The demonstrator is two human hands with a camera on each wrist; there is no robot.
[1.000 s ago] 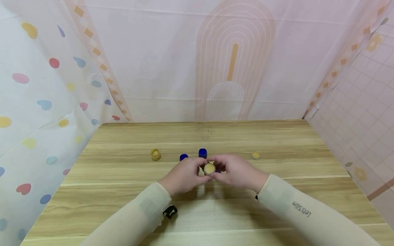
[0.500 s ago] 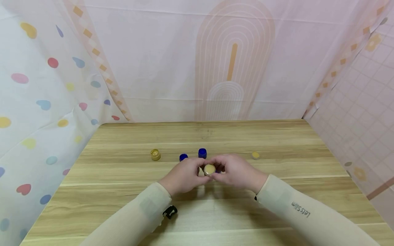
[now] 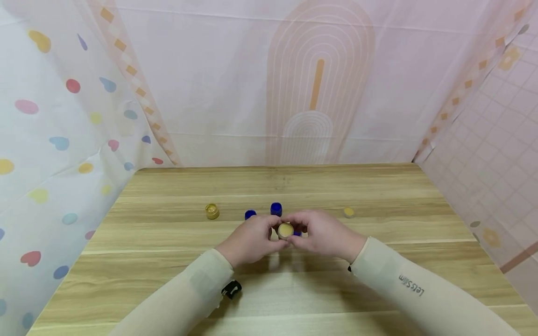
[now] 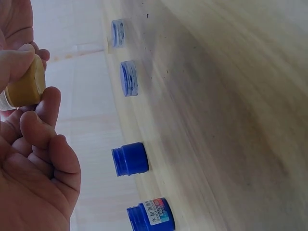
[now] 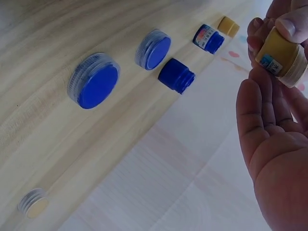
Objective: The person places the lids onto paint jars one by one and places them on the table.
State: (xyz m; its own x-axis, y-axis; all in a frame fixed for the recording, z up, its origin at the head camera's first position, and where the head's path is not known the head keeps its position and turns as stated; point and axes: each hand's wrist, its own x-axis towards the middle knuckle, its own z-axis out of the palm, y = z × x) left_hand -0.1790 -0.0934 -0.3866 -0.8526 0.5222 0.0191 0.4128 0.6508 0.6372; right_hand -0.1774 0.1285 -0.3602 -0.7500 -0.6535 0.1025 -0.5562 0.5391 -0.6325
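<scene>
Both hands hold a small ochre-yellow paint jar with a lid (image 3: 286,231) above the table, in the middle of the head view. My left hand (image 3: 252,239) grips it from the left, thumb and fingers around its side. From the right, my right hand (image 3: 325,235) pinches the lidded end between thumb and forefinger. In the right wrist view the jar (image 5: 279,52) lies tilted, its pale ribbed lid (image 5: 294,71) pointing down and right. A thumb presses the jar (image 4: 28,86) in the left wrist view. The hands hide part of it.
Two open blue paint jars, one near (image 3: 250,214) and one farther back (image 3: 276,209), stand behind the hands. Left of them is an open gold jar (image 3: 212,211). Two blue lids (image 5: 100,85) (image 5: 158,52) lie below the hands; a yellow lid (image 3: 349,213) lies right.
</scene>
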